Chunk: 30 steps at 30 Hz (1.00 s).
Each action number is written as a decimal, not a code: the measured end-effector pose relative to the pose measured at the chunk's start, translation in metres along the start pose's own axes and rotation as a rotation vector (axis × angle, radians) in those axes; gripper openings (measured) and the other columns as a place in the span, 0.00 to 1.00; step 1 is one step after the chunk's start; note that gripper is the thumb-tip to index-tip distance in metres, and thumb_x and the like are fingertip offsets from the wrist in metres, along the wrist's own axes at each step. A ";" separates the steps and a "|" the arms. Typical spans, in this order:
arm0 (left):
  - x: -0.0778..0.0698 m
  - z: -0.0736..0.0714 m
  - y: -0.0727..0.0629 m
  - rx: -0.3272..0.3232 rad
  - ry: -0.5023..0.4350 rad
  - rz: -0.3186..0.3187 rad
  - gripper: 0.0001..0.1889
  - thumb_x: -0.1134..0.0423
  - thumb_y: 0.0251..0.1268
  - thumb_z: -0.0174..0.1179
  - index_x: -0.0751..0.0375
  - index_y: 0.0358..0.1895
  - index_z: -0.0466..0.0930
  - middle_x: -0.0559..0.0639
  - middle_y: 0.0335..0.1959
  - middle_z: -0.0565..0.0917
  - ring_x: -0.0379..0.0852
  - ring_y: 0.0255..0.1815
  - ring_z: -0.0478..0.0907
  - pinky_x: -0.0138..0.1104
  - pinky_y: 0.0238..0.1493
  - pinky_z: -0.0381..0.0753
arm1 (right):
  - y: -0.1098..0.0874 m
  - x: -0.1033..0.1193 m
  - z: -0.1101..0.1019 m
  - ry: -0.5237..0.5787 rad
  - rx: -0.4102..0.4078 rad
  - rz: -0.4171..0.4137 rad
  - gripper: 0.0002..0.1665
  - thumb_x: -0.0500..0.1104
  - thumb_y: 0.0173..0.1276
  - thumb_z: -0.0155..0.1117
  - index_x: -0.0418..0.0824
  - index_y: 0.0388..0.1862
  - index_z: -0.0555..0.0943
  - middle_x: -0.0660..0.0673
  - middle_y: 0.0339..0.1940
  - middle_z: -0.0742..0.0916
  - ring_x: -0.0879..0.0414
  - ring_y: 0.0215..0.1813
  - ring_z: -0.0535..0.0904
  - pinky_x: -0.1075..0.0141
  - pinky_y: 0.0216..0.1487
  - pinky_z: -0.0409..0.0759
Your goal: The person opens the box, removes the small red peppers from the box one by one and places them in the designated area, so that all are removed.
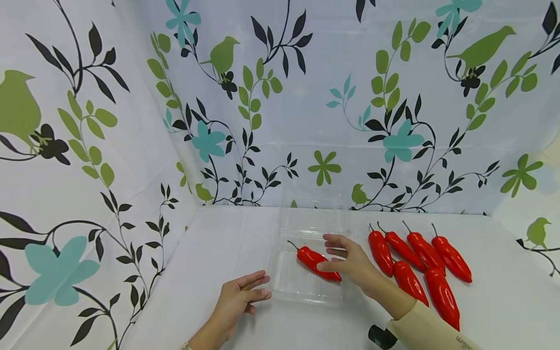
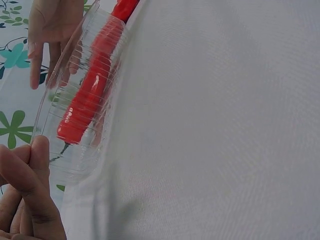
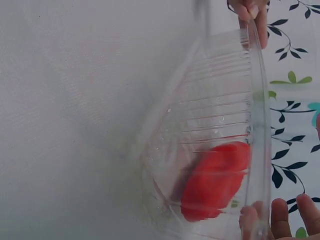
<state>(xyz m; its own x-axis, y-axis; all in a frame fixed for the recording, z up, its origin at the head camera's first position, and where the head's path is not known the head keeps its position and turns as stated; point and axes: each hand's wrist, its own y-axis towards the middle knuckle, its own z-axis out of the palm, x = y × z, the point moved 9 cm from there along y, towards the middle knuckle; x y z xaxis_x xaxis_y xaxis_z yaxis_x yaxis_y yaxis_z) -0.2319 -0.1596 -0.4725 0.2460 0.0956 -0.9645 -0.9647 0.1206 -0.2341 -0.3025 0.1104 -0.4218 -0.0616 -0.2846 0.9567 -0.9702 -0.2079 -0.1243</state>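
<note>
A clear plastic clamshell box [image 1: 284,287] lies on the white table with its lid raised at the back. Inside it, slanting across the floor of the box, is one red chili pepper [image 1: 311,258] with its stem toward the back left. My left hand [image 1: 236,299] is at the left side of the box, and its thumb and finger pinch the rim [image 2: 36,131]. Over the right side is my right hand [image 1: 350,260], fingers spread apart and not closed on anything. Its thumb overlaps the pepper in the head view.
Several more red chili peppers [image 1: 443,296] lie in a loose group on the table to the right, beside my right forearm. A black object [image 1: 382,337] sits by the right sleeve. Behind the table hangs a curtain [image 1: 306,121] printed with birds and leaves.
</note>
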 end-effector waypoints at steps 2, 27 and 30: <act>0.000 0.000 0.000 0.004 0.001 0.001 0.32 0.69 0.63 0.68 0.72 0.69 0.70 0.63 0.63 0.79 0.48 0.45 0.88 0.25 0.22 0.74 | 0.002 -0.003 0.004 -0.010 -0.007 0.004 0.47 0.43 0.53 0.83 0.46 0.72 0.72 0.39 0.67 0.79 0.41 0.67 0.75 0.52 0.55 0.82; -0.001 0.000 -0.001 -0.003 -0.001 0.006 0.31 0.70 0.62 0.68 0.72 0.69 0.71 0.63 0.63 0.80 0.47 0.44 0.88 0.25 0.22 0.74 | 0.021 -0.022 0.028 -0.221 -0.023 0.083 0.48 0.41 0.47 0.85 0.45 0.69 0.74 0.43 0.61 0.80 0.44 0.62 0.75 0.51 0.49 0.85; -0.001 0.000 0.000 -0.003 -0.001 0.010 0.31 0.70 0.62 0.68 0.72 0.69 0.71 0.63 0.63 0.80 0.47 0.44 0.88 0.25 0.22 0.74 | 0.022 -0.024 0.030 -0.230 -0.022 0.089 0.49 0.41 0.46 0.86 0.44 0.69 0.74 0.43 0.60 0.81 0.43 0.61 0.75 0.50 0.49 0.85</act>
<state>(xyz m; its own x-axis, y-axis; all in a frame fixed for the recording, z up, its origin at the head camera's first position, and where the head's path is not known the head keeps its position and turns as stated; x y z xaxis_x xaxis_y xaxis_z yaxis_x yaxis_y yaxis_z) -0.2319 -0.1597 -0.4717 0.2368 0.0980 -0.9666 -0.9673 0.1169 -0.2251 -0.3155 0.0849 -0.4557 -0.0946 -0.5074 0.8565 -0.9683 -0.1529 -0.1975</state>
